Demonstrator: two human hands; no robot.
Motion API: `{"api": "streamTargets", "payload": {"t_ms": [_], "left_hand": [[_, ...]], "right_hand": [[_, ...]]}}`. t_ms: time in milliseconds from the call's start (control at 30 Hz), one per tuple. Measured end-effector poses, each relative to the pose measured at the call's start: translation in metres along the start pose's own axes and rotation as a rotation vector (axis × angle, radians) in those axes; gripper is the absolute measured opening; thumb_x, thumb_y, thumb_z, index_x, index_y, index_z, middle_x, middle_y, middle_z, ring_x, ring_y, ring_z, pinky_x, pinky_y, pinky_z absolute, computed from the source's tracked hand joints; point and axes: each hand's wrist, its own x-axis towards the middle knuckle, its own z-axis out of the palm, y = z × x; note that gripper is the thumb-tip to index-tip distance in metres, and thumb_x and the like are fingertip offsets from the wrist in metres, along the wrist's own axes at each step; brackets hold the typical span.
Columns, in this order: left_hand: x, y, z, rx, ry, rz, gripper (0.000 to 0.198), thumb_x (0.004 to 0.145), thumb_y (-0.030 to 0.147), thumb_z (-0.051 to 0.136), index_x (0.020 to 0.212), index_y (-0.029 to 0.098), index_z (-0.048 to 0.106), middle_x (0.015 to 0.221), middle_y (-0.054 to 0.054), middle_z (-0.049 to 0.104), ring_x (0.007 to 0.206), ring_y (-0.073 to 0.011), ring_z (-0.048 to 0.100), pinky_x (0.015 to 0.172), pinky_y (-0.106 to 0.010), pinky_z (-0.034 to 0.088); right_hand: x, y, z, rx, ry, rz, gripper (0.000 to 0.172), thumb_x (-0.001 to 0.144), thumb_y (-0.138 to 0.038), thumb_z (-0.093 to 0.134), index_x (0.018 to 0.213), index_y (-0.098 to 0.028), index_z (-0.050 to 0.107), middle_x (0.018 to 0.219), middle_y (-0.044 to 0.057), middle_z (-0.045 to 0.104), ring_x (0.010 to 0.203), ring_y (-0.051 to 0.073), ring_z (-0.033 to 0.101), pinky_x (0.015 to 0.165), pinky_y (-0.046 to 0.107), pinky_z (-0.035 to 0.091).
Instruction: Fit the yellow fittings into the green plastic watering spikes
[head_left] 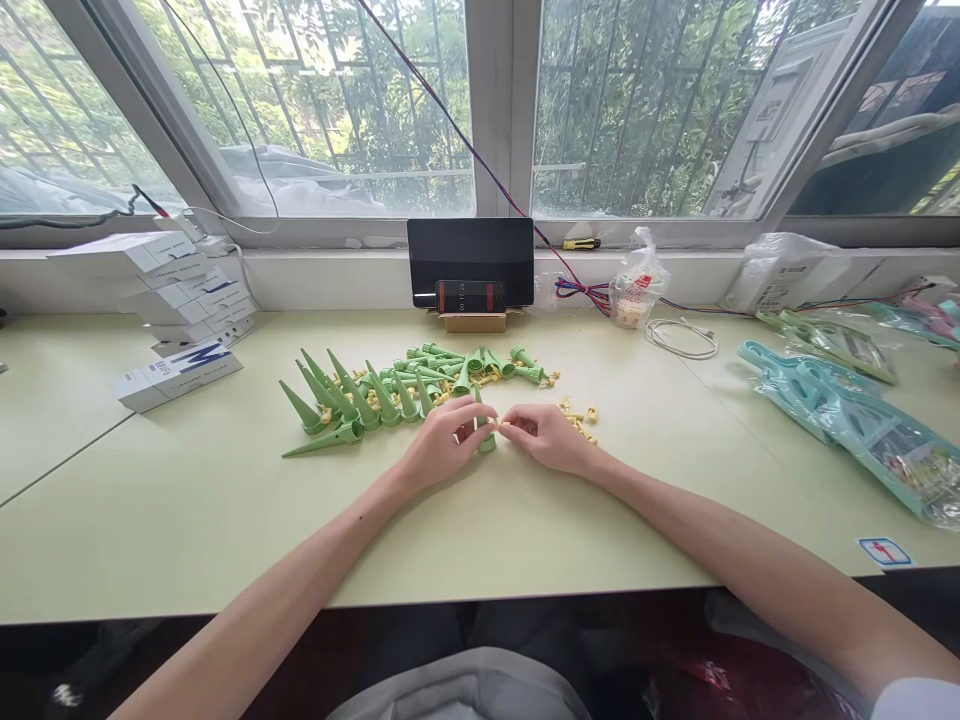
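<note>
My left hand point(440, 443) is closed around a green plastic cone-shaped spike point(487, 443) standing near the middle of the table. My right hand point(551, 437) meets it from the other side, thumb and forefinger pinched on a small yellow plastic piece point(496, 425) at the side of the spike. The fingertips hide part of both. To the left of my hands, several green spikes point(351, 378) stand in a row, points up, and one point(322, 441) lies on its side. More spikes point(431, 352) lie heaped behind, mixed with yellow pieces. Beside my right hand are loose yellow pieces point(591, 413).
A tablet point(470, 250) with a phone point(471, 297) before it stands at the back. White boxes point(180, 375) are stacked at left. A bagged cup point(636, 290), a coiled white cable point(682, 340) and blue plastic packs point(847, 410) lie rightward. The table's front edge is near.
</note>
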Motion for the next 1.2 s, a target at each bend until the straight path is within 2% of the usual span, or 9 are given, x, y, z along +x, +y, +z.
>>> {"api": "streamTargets", "payload": {"t_ms": [167,367,533,767,1200], "left_hand": [[-0.0002,0.0000,0.0004,0.008,0.001,-0.002,0.016,0.093,0.027,0.053,0.096,0.019,0.067,0.077,-0.001,0.056,0.061,-0.0102,0.052,0.055,-0.022,0.044],[-0.0001,-0.0007,0.0009,0.015,0.012,-0.001,0.016,0.093,0.027,0.053,0.097,0.020,0.068,0.077,-0.001,0.056,0.062,-0.0104,0.052,0.054,-0.022,0.043],[0.0003,-0.0019,0.0013,0.016,0.023,-0.002,0.017,0.093,0.026,0.053,0.097,0.020,0.068,0.077,-0.002,0.057,0.062,-0.0108,0.052,0.053,-0.021,0.043],[0.0000,-0.0016,0.0019,0.019,0.023,-0.008,0.015,0.093,0.025,0.054,0.097,0.020,0.067,0.078,-0.002,0.057,0.063,-0.0108,0.051,0.055,-0.021,0.043],[-0.0002,-0.0012,0.0010,0.015,0.000,-0.027,0.016,0.094,0.027,0.053,0.097,0.020,0.066,0.078,-0.001,0.056,0.062,-0.0106,0.050,0.056,-0.022,0.042]], "right_hand": [[0.0004,0.0003,-0.0003,-0.010,-0.003,-0.006,0.037,0.094,-0.045,0.048,0.075,-0.016,0.062,0.062,-0.001,0.051,0.057,0.011,0.042,0.054,0.024,0.033],[-0.0002,-0.0029,-0.0009,0.043,-0.002,0.030,0.028,0.090,-0.043,0.055,0.092,-0.017,0.064,0.066,-0.001,0.056,0.058,0.012,0.045,0.055,0.024,0.036],[-0.0002,-0.0034,-0.0013,0.057,0.004,0.029,0.024,0.088,-0.040,0.058,0.094,-0.018,0.062,0.070,-0.001,0.058,0.060,0.012,0.048,0.057,0.025,0.039],[0.0001,-0.0038,-0.0013,0.062,-0.023,0.046,0.019,0.089,-0.036,0.056,0.090,-0.018,0.062,0.068,-0.001,0.058,0.059,0.012,0.049,0.057,0.025,0.039],[0.0007,-0.0021,-0.0004,0.066,-0.033,0.046,0.027,0.094,-0.039,0.049,0.083,-0.017,0.062,0.064,-0.001,0.058,0.056,0.012,0.049,0.056,0.024,0.038]]}}
